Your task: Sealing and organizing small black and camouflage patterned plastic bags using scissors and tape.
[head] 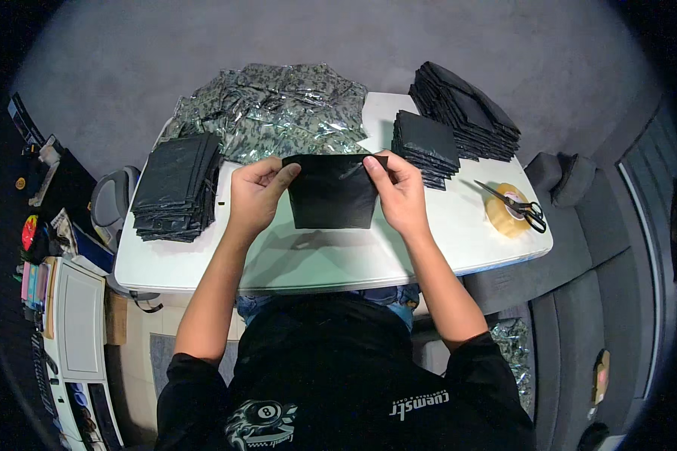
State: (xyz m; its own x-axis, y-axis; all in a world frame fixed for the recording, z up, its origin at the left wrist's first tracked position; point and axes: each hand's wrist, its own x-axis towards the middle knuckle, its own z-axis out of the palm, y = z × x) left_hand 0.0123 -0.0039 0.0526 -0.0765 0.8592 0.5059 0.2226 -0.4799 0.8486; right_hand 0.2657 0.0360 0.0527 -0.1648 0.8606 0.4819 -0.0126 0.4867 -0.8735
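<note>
A flat black plastic pouch hangs above the white table, held up by its two top corners. My left hand pinches the left corner between thumb and fingers. At the right corner, my right hand grips the same way, its thumb on the near face. The pouch's upper edge runs nearly straight between both thumbs, and its back is hidden from me. Behind it lies a heap of camouflage-patterned items in clear, shiny plastic.
A stack of flat black packets stands on the table's left. Toward the right are a smaller black stack and a larger one. Black-handled scissors rest across a roll of clear tape. A grey sofa borders the right.
</note>
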